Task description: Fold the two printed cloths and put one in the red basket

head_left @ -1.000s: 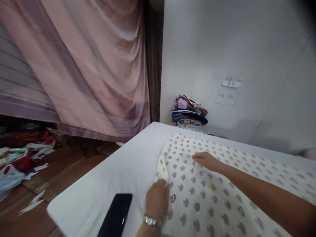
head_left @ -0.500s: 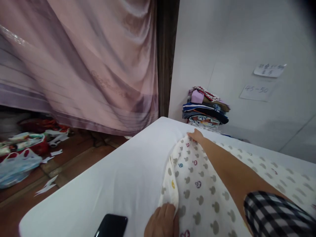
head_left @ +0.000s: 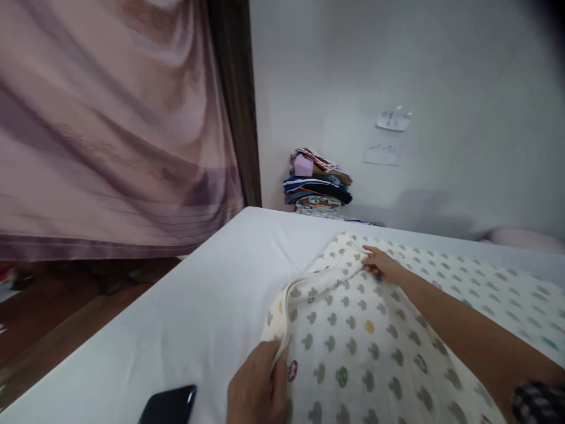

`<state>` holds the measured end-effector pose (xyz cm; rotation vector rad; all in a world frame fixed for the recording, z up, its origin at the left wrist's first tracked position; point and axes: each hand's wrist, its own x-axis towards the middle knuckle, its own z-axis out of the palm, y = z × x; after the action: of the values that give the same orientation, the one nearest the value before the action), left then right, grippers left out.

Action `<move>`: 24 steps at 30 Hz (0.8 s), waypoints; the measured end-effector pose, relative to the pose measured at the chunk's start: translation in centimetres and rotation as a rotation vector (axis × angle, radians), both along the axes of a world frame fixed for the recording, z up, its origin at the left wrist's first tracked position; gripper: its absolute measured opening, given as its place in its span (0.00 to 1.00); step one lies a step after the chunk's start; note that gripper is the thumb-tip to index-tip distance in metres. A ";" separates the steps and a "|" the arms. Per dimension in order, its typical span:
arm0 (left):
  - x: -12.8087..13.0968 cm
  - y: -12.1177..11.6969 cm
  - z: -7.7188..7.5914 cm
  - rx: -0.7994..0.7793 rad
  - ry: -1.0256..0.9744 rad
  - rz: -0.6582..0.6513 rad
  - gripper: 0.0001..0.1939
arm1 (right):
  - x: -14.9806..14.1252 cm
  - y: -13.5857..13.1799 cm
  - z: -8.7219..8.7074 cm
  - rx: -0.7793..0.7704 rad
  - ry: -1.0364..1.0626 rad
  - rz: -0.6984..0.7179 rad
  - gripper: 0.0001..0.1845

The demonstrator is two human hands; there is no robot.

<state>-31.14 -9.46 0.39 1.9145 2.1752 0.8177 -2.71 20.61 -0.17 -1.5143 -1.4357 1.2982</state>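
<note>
A white cloth (head_left: 353, 365) printed with grey mushroom-like shapes and a few coloured ones lies in layers on the white-covered table or bed (head_left: 198, 300). My left hand (head_left: 260, 383) is closed on its near left edge, thumb over the top layer. Farther off, my right hand (head_left: 382, 265) pinches the far edge of the top layer, pulled back so the layer beneath shows. Between my hands that edge sags in a curved fold. A black phone (head_left: 168, 405) rests to the left of my left hand.
Folded clothes (head_left: 318, 182) are stacked beyond the far edge, against a white wall (head_left: 463, 118) with two paper notes (head_left: 383, 151). A pink curtain (head_left: 110, 129) hangs at the left above a brown floor (head_left: 88, 318).
My right hand has drawn the cloth's far edge back and to the right, uncovering the layer beneath. My left hand keeps its hold. The view has turned to the right.
</note>
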 end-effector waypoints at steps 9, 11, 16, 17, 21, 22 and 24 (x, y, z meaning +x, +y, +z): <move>1.7 0.2 0.4 -0.233 0.028 -0.399 0.12 | 2.1 -1.2 3.3 0.064 -0.306 -0.002 0.22; 1.4 0.0 0.6 -0.231 0.006 -0.394 0.12 | 0.6 -1.2 3.5 0.088 -0.366 0.070 0.23; 1.1 -0.1 1.0 -0.232 -0.038 -0.376 0.11 | -2.1 -0.6 4.2 0.148 -0.561 0.156 0.23; 1.1 -0.1 1.1 -0.235 -0.041 -0.376 0.10 | -2.4 -0.4 4.4 0.168 -0.604 0.156 0.23; 1.2 -0.1 1.1 -0.257 -0.031 -0.383 0.11 | -3.3 0.0 4.5 0.229 -0.780 0.187 0.25; 1.3 -0.1 1.2 -0.263 -0.028 -0.382 0.11 | -3.4 0.0 4.4 0.234 -0.820 0.197 0.23; 1.2 -0.2 1.2 -0.268 -0.021 -0.382 0.11 | -3.6 0.0 4.1 0.230 -0.888 0.198 0.18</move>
<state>-29.91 -9.68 1.62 2.0675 1.7176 0.4510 -6.30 20.58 3.98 -1.9161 -2.2275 0.4983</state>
